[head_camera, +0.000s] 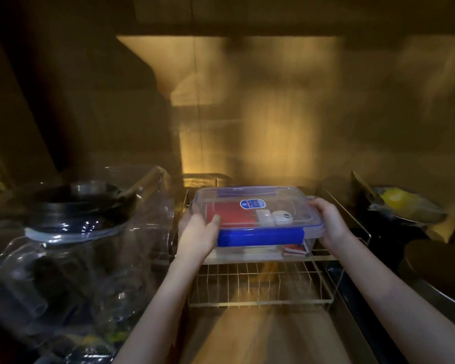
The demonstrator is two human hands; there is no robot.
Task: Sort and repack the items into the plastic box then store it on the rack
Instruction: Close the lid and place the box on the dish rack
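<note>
A clear plastic box (pixel 258 198) with a blue-trimmed lid rests on the upper tier of a wire rack (pixel 260 287) at the centre. Through the lid I see a red flat item (pixel 231 214), small white items (pixel 273 216) and a long blue item (pixel 260 237). My left hand (pixel 197 232) grips the box's left end, thumb on the lid. My right hand (pixel 329 219) holds the right end at the lid's latch. Both forearms reach in from the bottom.
A large clear plastic container (pixel 71 248) with a dark pan and glass lid on top stands at the left. Dark pots (pixel 436 266) and a dish with something yellow (pixel 399 203) sit at the right. A dim wall is right behind the rack.
</note>
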